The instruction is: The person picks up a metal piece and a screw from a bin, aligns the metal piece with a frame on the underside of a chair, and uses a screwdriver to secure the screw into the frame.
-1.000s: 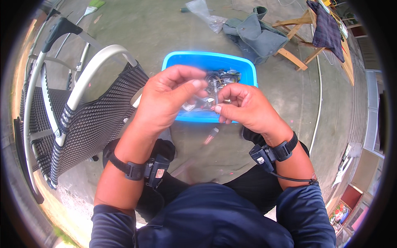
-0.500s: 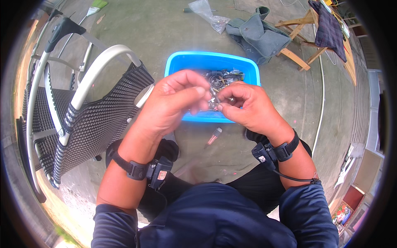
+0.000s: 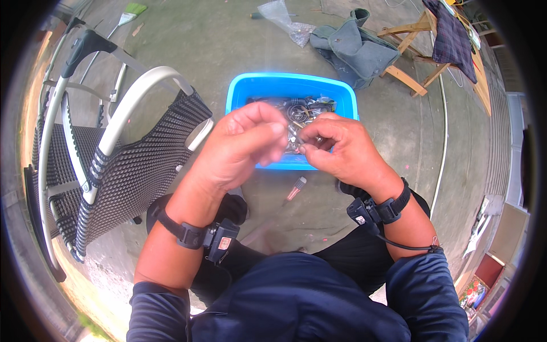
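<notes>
The blue tub sits before me. Over its near left corner, my blurred left hand has sunk slightly, fingers curled; I can't tell if it's gripping anything. At the near right corner, my right hand is bent as if pinching, contents unclear, so handling seems unfinished. Small metal parts lie jumbled inside.

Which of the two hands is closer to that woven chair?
The left hand. It is toward the left side of the blue bin, nearer the woven chair; the right hand is toward the right side, farther away.
</notes>
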